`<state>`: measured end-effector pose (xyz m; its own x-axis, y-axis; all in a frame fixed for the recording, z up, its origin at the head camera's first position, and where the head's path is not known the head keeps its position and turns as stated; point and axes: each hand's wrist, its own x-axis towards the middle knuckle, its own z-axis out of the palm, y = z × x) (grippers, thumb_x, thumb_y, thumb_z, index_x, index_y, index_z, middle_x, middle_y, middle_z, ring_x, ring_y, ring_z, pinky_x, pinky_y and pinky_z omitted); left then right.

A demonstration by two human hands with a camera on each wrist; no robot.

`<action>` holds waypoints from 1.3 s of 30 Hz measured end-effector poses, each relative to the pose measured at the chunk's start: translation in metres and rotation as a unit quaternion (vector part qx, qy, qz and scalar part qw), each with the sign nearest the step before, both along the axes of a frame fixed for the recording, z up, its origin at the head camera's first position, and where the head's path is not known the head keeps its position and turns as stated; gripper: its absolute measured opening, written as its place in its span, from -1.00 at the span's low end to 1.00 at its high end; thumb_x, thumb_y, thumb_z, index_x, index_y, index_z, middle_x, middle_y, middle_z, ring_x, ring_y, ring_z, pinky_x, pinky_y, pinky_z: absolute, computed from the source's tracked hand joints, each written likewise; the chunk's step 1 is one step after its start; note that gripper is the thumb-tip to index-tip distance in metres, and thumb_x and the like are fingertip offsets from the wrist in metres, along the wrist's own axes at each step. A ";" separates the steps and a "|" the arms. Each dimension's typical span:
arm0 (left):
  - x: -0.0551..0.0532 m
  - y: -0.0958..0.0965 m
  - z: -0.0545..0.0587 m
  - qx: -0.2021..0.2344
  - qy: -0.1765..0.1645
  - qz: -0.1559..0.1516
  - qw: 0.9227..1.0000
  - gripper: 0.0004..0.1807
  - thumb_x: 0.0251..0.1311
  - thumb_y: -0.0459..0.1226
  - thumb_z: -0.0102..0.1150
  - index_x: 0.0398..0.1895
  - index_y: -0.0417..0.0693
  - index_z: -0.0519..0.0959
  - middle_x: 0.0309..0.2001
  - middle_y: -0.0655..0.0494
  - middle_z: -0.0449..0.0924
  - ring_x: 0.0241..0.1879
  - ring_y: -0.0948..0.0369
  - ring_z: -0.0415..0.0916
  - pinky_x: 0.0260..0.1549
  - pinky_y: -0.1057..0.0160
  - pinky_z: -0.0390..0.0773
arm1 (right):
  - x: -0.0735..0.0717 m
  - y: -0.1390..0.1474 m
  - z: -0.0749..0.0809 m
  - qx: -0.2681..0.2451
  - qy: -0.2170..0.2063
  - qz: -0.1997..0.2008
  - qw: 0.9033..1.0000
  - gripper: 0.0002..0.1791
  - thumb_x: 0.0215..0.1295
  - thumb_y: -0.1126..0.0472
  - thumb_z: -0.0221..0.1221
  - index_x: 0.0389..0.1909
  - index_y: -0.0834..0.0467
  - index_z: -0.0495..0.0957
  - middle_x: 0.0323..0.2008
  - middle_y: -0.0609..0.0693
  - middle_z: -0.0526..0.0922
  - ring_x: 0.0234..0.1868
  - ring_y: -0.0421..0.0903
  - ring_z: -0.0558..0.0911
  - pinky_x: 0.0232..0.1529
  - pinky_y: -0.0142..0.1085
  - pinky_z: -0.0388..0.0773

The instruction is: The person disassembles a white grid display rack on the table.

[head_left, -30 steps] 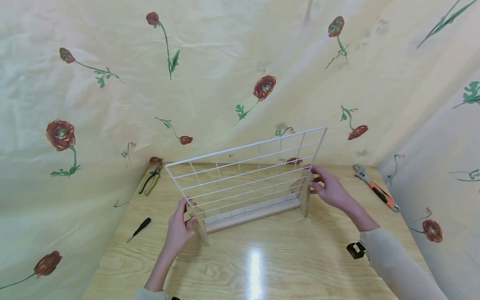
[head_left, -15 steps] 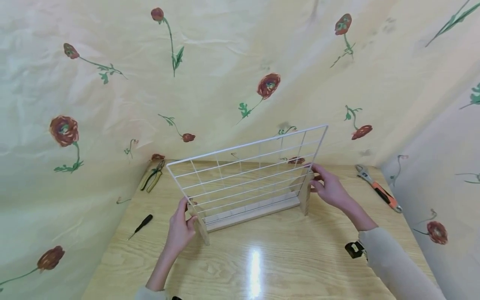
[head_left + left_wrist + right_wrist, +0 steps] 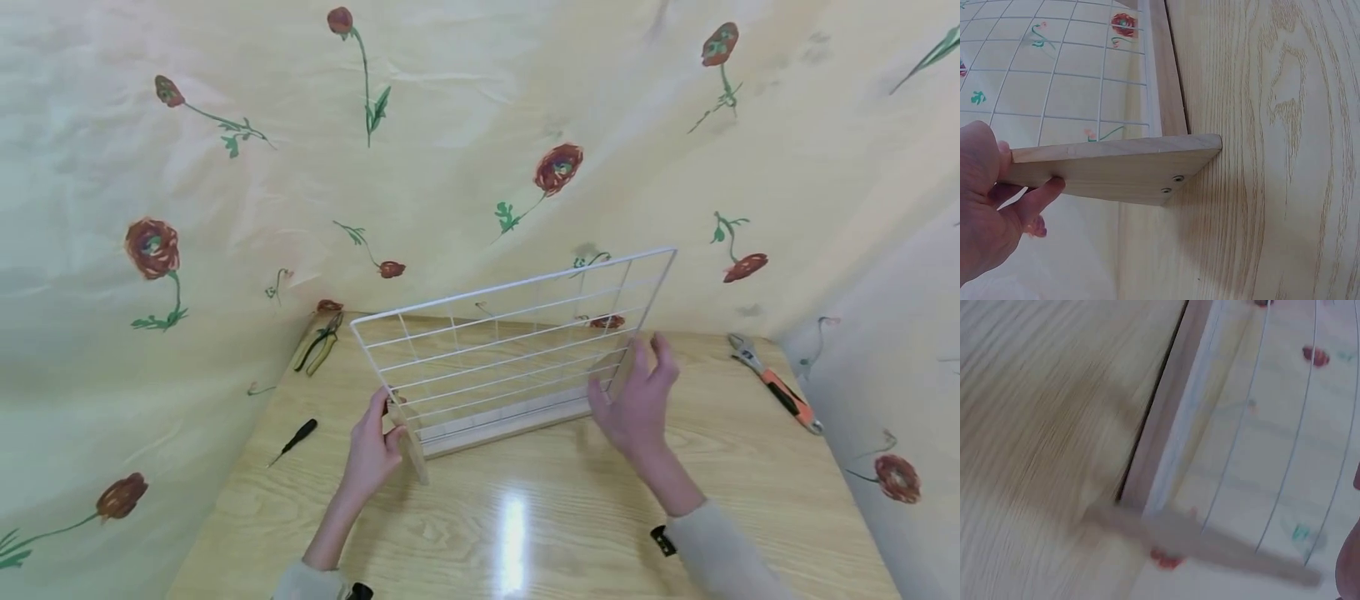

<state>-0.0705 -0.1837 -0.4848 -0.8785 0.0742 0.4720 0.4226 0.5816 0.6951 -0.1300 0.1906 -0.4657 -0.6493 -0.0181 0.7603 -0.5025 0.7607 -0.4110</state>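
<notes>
A rack with a white wire grid (image 3: 517, 286), a wooden crossbar (image 3: 504, 430) and wooden side panels stands on the table, its grid leaning back. My left hand (image 3: 375, 443) grips the left side panel (image 3: 1116, 172), thumb on one side and fingers on the other. Two screw heads show low on that panel. At the rack's right end, my right hand (image 3: 637, 404) is in front of the right side panel (image 3: 1222, 544) with fingers spread, hiding much of it. Whether those fingers touch the panel I cannot tell; only a sliver of that hand appears in the right wrist view.
Pliers (image 3: 321, 343) and a black screwdriver (image 3: 296, 440) lie on the wooden table (image 3: 442, 525) at left. An adjustable wrench (image 3: 776, 385) with an orange and black handle lies at far right. A flower-patterned cloth (image 3: 450, 192) hangs behind and beside the table.
My right hand has let go of the right side panel and swung left in front of it, fingers spreading. The left hand keeps its grip. The head view has shifted slightly.
</notes>
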 end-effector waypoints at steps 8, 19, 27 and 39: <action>0.000 0.002 0.002 0.012 -0.014 -0.001 1.000 -0.27 -0.09 -0.80 0.24 0.20 -0.24 0.34 0.01 -0.22 0.57 0.08 -0.22 0.54 -0.30 0.17 0.73 | 0.003 -0.071 -0.008 0.090 0.100 0.007 0.991 0.26 -0.13 -0.13 0.49 0.48 0.18 -0.06 0.45 0.34 -0.16 0.40 0.40 0.04 0.30 0.34 0.22; 0.000 0.000 -0.002 0.008 -0.009 0.000 1.000 -0.25 -0.08 -0.80 0.25 0.22 -0.23 0.33 0.01 -0.20 0.57 0.08 -0.21 0.54 -0.28 0.15 0.72 | -0.016 -0.111 0.001 0.072 0.085 -0.032 0.993 0.73 -0.52 -0.08 0.72 0.58 0.13 -0.35 0.49 0.33 -0.47 0.46 0.44 -0.14 0.38 0.31 0.09; -0.001 -0.002 -0.005 0.009 0.006 0.000 1.000 -0.26 -0.08 -0.78 0.28 0.21 -0.23 0.34 0.00 -0.23 0.56 0.07 -0.21 0.54 -0.33 0.17 0.73 | -0.024 -0.115 0.005 0.047 0.086 -0.022 0.995 0.69 -0.45 0.01 0.70 0.58 0.03 -0.37 0.50 0.22 -0.58 0.45 0.44 -0.06 0.30 0.22 0.34; -0.005 -0.001 -0.004 -0.002 0.042 -0.006 0.999 -0.30 -0.07 -0.70 0.33 0.20 -0.30 0.34 -0.02 -0.29 0.56 0.10 -0.29 0.50 -0.04 -0.11 0.61 | -0.025 -0.111 0.007 0.048 0.088 -0.025 0.995 0.58 -0.41 0.00 0.67 0.55 0.07 -0.27 0.51 0.27 -0.51 0.24 0.38 0.23 -0.07 0.16 0.56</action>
<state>-0.0752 -0.1851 -0.4892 -0.8344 0.0866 0.5443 0.4866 0.5794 0.6538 -0.1546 0.0791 -0.4583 -0.5078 -0.0676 0.8588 -0.5204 0.8185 -0.2433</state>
